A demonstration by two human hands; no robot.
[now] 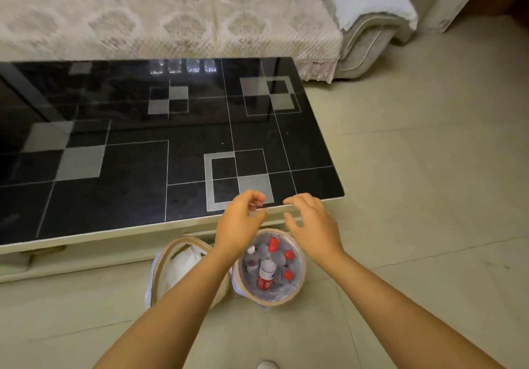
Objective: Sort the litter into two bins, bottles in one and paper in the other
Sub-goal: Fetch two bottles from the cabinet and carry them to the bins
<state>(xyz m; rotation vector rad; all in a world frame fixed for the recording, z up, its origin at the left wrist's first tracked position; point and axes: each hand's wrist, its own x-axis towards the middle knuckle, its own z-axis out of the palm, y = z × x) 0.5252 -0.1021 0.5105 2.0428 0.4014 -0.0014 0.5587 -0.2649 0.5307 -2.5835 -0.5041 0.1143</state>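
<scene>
So the black glossy tabletop [128,168] sits before a cream sofa [171,19] on pale floor tiles [429,168]; both hands, left [240,222] and right [312,225], hover loose-fingered, holding nothing.

A home living room: a lace-covered sofa [177,16] behind a black glass bench [128,139] on a tiled floor [429,168].
</scene>
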